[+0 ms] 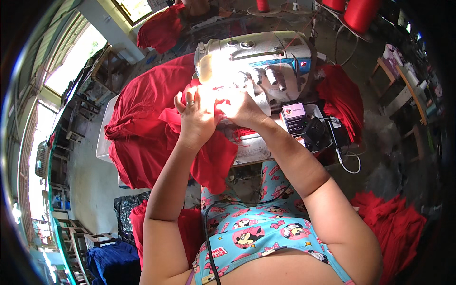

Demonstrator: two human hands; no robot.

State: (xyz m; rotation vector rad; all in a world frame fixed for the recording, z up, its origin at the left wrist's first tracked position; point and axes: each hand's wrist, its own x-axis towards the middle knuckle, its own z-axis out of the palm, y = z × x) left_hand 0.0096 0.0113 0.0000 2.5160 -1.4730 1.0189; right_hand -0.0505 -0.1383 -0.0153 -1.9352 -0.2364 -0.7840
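Note:
A white sewing machine [278, 52] with a blue panel and several dials stands on the table before me. Red fabric [221, 161] hangs from under my hands over the table's near edge. My left hand [197, 116], with a ring on one finger, grips the fabric at the machine's left end. Close beside it, my right hand [243, 110] has its fingers closed on the same fabric. Bright glare washes out the sewing spot and part of the fingertips. The needle cannot be made out.
A large heap of red cloth [147, 104] covers the table's left side; more red cloth [339, 95] lies right of the machine. A lit phone [294, 118] and a white cable [349, 164] are at the right. Red thread cones [361, 16] stand behind. Blue cloth [114, 263] lies lower left.

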